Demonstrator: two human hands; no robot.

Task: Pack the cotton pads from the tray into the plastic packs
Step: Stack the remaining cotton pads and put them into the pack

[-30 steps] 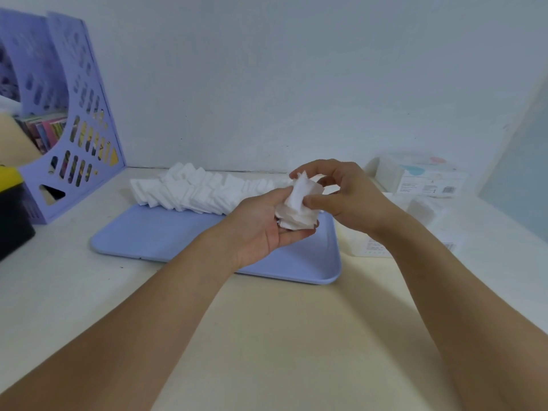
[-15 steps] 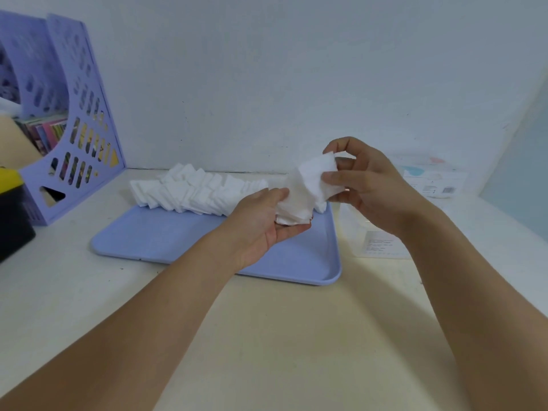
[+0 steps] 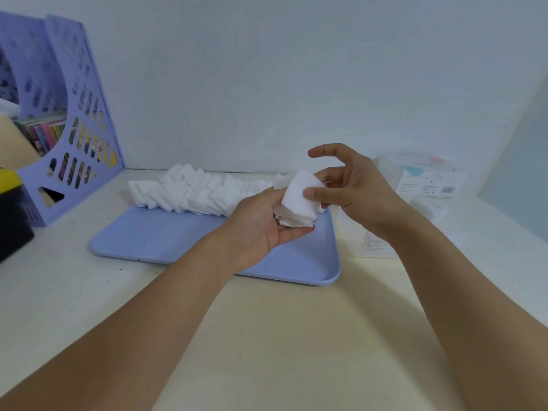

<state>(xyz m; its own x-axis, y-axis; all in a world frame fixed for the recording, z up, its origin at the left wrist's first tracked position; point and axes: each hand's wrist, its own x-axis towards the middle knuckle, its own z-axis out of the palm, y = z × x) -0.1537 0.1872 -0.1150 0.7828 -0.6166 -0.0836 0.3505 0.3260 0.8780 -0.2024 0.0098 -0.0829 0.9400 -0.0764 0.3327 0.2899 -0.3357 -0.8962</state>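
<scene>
Currently a small stack of cotton pads (image 3: 296,209) is cradled in the left hand (image 3: 261,223), fingers curled under it, held above the right end of the blue tray (image 3: 178,241). One pad on top is pinched by the right hand (image 3: 350,188) between thumb and a fingertip; the index finger is raised clear. The remaining pads (image 3: 195,191) are fanned in a row along the tray's far edge. Clear plastic packs (image 3: 427,185) are seen to the right, near the wall; whether any is open cannot be told.

Handling, as judged: pads are very light, soft and compressible, easily bent or shed from a loose stack. Best gripped across the flat faces with the whole stack squeezed lightly, edges squared first. Single pads are likely to slip or snag on the pack mouth if pinched by a corner.
</scene>
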